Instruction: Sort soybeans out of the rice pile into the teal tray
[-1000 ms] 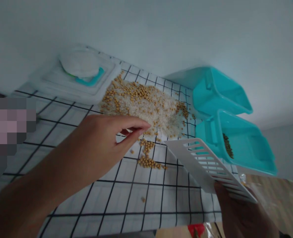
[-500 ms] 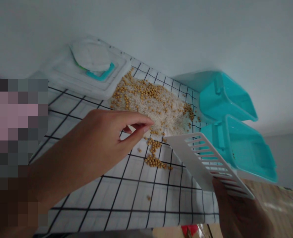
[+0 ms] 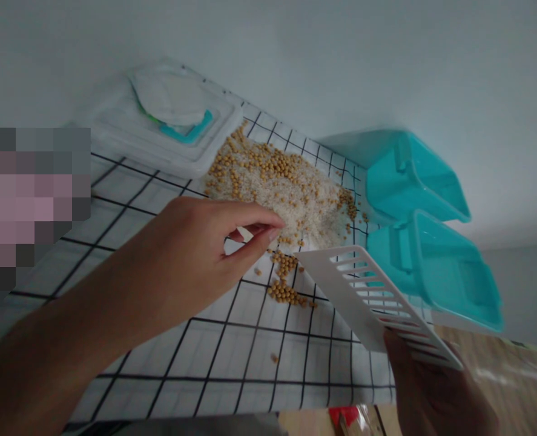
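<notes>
My left hand (image 3: 225, 242) hovers by the near edge of a mixed heap of white rice (image 3: 304, 209) and yellow soybeans (image 3: 280, 163). Its thumb and fingertips are pinched together; whether anything tiny is between them is hidden. My right hand (image 3: 436, 387) grips a white slotted plastic piece (image 3: 341, 297), with a solid face and a row of slots, from its lower right end. That piece is tilted, and its far corner comes close to a small cluster of soybeans (image 3: 286, 293) in front of the heap.
Two turquoise plastic bins (image 3: 393, 172) stand at the right of the black-and-white checked tablecloth (image 3: 232, 351). A clear-lidded container (image 3: 127, 139) with a white pouch (image 3: 172, 100) on top sits back left. Another person (image 3: 23, 206), blurred out, is at the left edge. A wall runs behind.
The white slotted piece has shifted slightly left, toward the small soybean cluster, with my right hand. My left hand keeps nearly the same pinch and place. The view has shifted slightly.
</notes>
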Demonstrator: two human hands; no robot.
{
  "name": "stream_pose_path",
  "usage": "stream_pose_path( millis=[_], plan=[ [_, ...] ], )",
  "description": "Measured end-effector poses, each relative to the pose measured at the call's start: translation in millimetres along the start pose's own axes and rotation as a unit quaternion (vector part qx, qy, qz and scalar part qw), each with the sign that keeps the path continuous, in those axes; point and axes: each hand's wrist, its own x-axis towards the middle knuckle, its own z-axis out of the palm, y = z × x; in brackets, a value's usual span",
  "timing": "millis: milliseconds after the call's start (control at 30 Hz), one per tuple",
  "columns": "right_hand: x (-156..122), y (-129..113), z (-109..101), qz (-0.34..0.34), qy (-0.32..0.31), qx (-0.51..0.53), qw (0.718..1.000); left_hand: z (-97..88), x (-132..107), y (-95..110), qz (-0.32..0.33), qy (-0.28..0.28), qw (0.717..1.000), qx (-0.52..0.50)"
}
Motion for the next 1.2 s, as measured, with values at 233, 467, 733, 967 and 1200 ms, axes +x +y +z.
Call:
stream_pose_path(
  millis=[233,467,733,967,1200],
  plan=[
    [-1.9,1.4,3.0,-0.016,0.004,-0.006,1.0,0.1,-1.2,-0.2,-0.007,-0.006,1.0,-0.006],
    [-2.5,7.7,-1.5,-0.051,-0.023,0.01,0.998,0.9,-1.2,0.0,-0.017,-0.014,1.0,0.004],
    [-12.2,-2.7,-6.4,-0.015,-0.028,-0.01,0.999,1.7,-1.2,-0.1,-0.019,-0.018,1.0,0.007],
    [-12.3,-0.2,-6.0,-0.036,0.005,-0.002,0.999,2.2,-0.9,-0.5,-0.014,-0.014,1.0,0.018],
    [-13.3,3.8,-3.5,-0.029,0.002,0.021,0.999,1.8,-0.7,-0.4,-0.021,-0.021,0.999,0.02]
  ],
)
